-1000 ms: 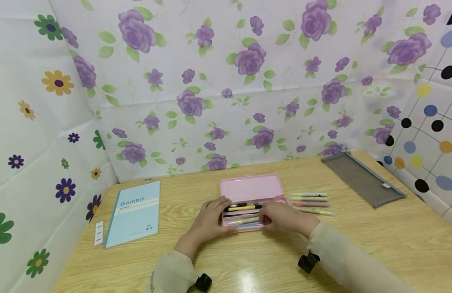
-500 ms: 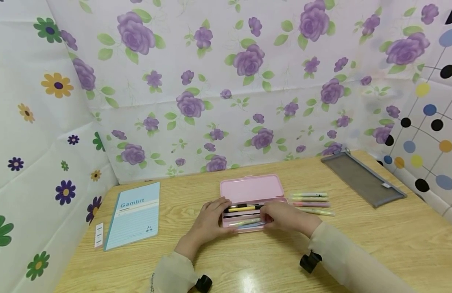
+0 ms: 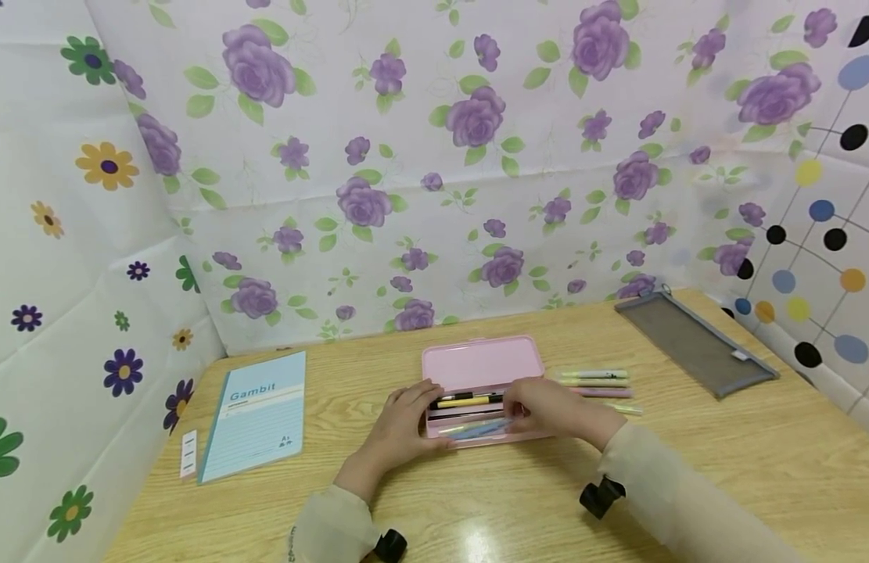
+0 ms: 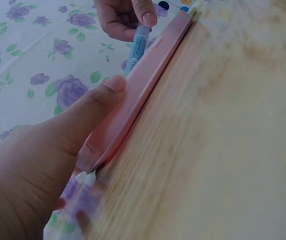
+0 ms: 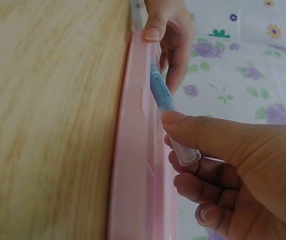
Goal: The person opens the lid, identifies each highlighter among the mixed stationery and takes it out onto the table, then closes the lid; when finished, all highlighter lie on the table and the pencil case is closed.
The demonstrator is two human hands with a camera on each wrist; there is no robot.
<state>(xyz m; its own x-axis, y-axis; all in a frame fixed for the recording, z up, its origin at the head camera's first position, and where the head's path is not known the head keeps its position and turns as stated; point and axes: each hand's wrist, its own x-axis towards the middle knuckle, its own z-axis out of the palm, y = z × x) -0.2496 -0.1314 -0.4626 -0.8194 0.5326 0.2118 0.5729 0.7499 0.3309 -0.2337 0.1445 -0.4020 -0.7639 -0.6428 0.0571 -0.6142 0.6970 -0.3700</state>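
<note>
A pink pencil case [image 3: 483, 362] lies on the table with its lid swung back. My left hand [image 3: 402, 422] grips its left end, the thumb against the front wall in the left wrist view. Between thumb and fingers, my right hand [image 3: 550, 408] pinches the clear-capped end of a blue highlighter [image 5: 160, 90]. That end is raised above the rim, and the highlighter slants down into the case towards the left hand. Inside, a yellow-and-black pen [image 3: 469, 401] lies along the back, with a pale yellow highlighter [image 3: 451, 429] near the front, partly covered by the blue one.
Several highlighters [image 3: 596, 383] lie right of the case, partly behind the right hand. A grey mesh pouch [image 3: 702, 344] is at the back right. On the left are a light blue notebook [image 3: 254, 414] and a small white box [image 3: 188, 453]. Flowered cloth hangs behind the table.
My right hand has moved slightly right and up, and the blue highlighter it pinches has come up at that end. The left hand has stayed on the case.
</note>
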